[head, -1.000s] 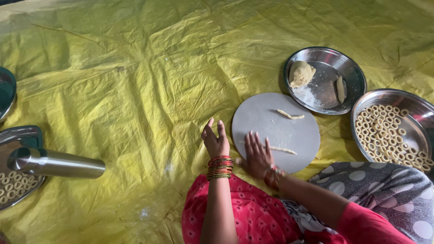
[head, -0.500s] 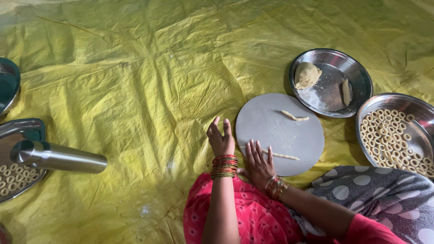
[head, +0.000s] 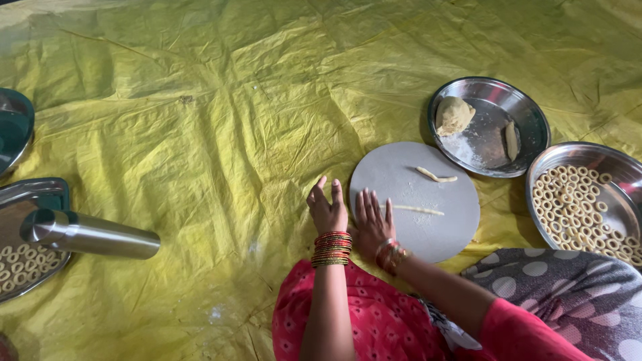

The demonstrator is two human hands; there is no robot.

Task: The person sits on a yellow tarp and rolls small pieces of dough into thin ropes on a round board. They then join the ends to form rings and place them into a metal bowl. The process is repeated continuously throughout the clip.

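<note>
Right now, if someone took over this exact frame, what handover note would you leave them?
Left hand: open, empty, flat on the yellow sheet beside the round board.
Right hand: open, palm down on the board's near left edge, holding nothing.
On the board: a thin dough strand just past the right fingertips and a shorter curved strand farther back.
Flat steel plate: a dough ball and a small dough piece.
Done: many dough rings lie in the steel bowl at right.
Left: two strands unshaped; dough ball unused.

Two dough strips (head: 418, 210) on round board (head: 435, 234) — dough plate (head: 528, 144) behind, ring tray (head: 612, 160) right.
</note>
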